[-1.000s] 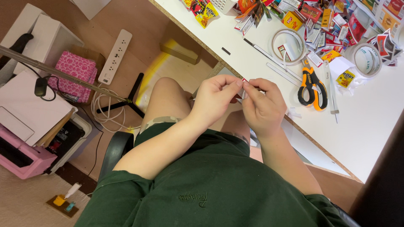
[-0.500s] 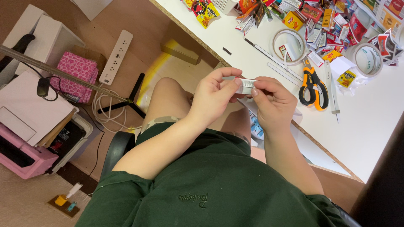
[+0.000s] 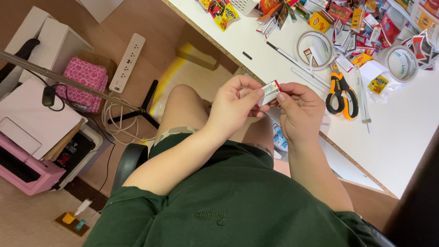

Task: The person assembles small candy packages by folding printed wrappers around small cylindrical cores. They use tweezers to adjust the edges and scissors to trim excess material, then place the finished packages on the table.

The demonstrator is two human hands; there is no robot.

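My left hand point(image 3: 235, 105) and my right hand point(image 3: 299, 110) meet over my lap, just off the front edge of the white table point(image 3: 407, 137). Together they pinch a tiny red and white paper box point(image 3: 270, 90) between thumbs and forefingers. Orange-handled scissors point(image 3: 340, 91) lie on the table just right of my right hand.
Two tape rolls point(image 3: 315, 48) point(image 3: 402, 64), paper strips and several small colourful paper packets point(image 3: 347, 20) crowd the table's far side. On the floor to the left lie a white power strip point(image 3: 127, 62), cables, a pink box point(image 3: 84, 84), white boxes and a pink device point(image 3: 23, 169).
My hands have drawn slightly apart and turned the little box, so its red and white face now shows between my fingertips.
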